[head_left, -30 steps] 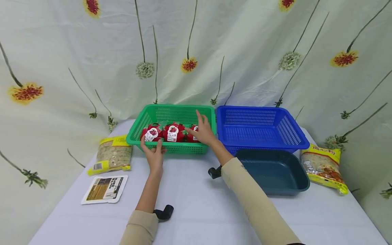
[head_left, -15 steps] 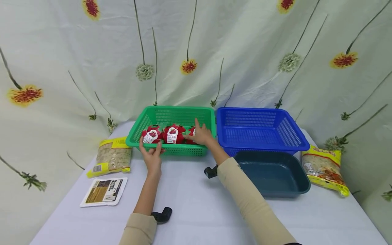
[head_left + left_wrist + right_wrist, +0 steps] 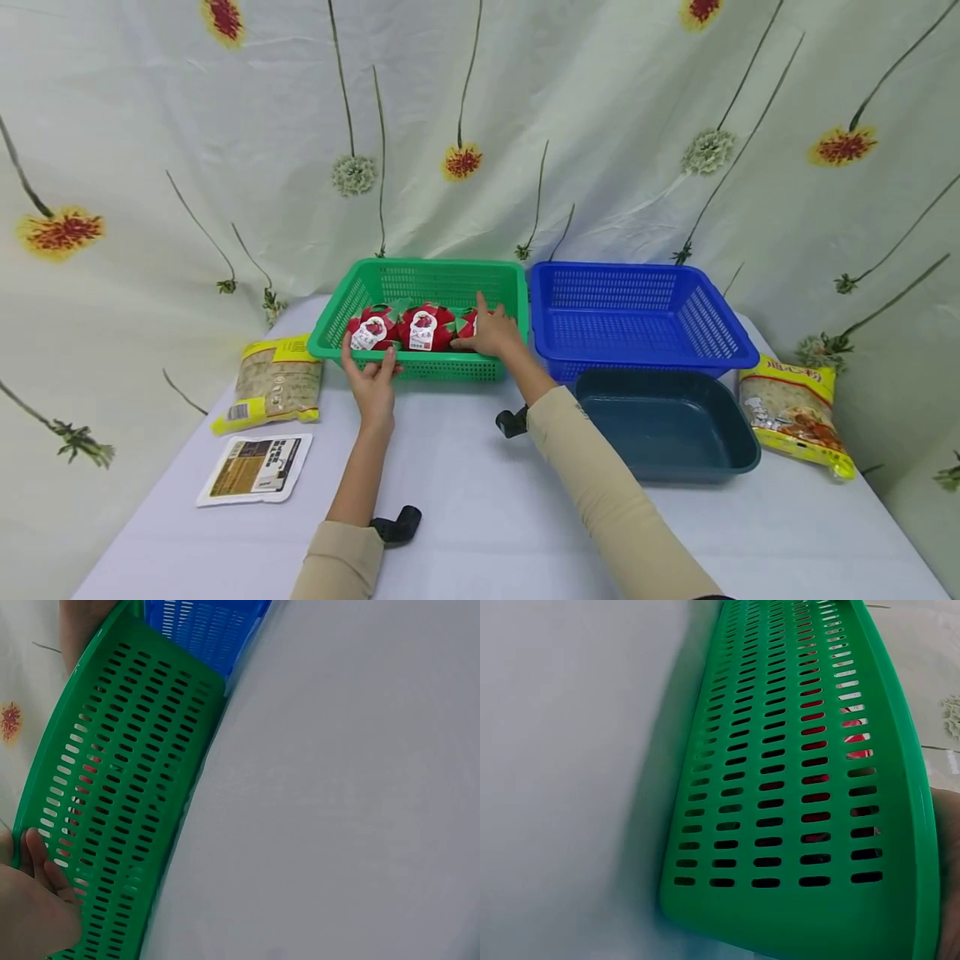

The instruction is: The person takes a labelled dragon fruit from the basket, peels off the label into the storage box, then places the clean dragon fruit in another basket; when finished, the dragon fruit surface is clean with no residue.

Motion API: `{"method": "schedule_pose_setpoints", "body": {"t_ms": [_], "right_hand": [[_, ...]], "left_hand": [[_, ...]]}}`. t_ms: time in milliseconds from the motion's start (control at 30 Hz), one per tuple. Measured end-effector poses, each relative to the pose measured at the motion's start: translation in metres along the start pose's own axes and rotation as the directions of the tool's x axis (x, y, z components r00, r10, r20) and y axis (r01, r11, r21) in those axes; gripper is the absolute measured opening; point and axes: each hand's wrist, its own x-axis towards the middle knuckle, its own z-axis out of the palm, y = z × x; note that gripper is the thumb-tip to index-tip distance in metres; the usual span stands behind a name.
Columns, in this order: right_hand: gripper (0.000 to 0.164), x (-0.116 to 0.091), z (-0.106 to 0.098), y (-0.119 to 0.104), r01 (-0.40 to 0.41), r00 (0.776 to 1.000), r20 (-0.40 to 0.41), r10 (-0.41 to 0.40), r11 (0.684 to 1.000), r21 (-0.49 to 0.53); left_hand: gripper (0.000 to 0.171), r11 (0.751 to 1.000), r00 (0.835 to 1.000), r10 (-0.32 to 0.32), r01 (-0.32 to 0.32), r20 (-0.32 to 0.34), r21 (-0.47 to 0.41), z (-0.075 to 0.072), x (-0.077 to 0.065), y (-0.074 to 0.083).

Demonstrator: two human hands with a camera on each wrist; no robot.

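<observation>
At the far left of the white-covered worktop, a yellow bag with a clear middle lies near the green basket, a barcode at its lower corner. Just in front of it lies a flat white-edged packet with a brown and pale label. Next comes the left hand, below a beige sleeve and a black wrist mount. Its fingers grasp the front rim of the green basket, the thumb hooked over the edge and the others against the slotted outer wall.

Inside that basket three red fruits with green tips sit in a row along the front: the left red fruit, beside the left thumb, and the middle red fruit, both with white labels facing up, then the right red fruit, partly covered by the right hand. The right fingers are spread over this fruit, the index raised; whether they grip it, I cannot tell.

To the right, a blue basket stands just beside the green one. A dark teal tub sits in front of it, and a second yellow bag lies at the far right, near the tub.
</observation>
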Motion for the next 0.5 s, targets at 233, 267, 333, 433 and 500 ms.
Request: {"method": "schedule_pose_setpoints", "body": {"t_ms": [233,267,333,433,500], "right_hand": [[0.101,-0.002,0.001,-0.002,0.016,0.999,-0.03,-0.017,0.999,-0.046],[0.1,-0.002,0.001,-0.002,0.018,0.999,-0.035,-0.019,0.999,-0.043],[0.1,-0.003,0.001,-0.002,0.02,0.999,-0.039,-0.021,0.999,-0.04],[0.099,-0.004,0.0,-0.002,0.02,0.999,-0.046,-0.021,0.999,-0.034],[0.098,-0.005,-0.001,-0.002,0.02,0.998,-0.051,-0.022,0.999,-0.028]], "left_hand": [[0.075,1.0,1.0,0.0,0.0,-0.004,-0.007,-0.003,0.002,-0.005],[0.075,1.0,1.0,0.005,-0.005,-0.003,-0.008,-0.003,0.003,-0.007],[0.075,1.0,1.0,0.018,-0.018,-0.005,-0.011,-0.004,0.005,-0.011],[0.076,0.999,0.999,0.041,-0.041,-0.008,-0.008,-0.005,0.008,-0.018],[0.076,0.998,0.998,0.058,-0.058,-0.009,-0.007,-0.006,0.01,-0.021]]}}
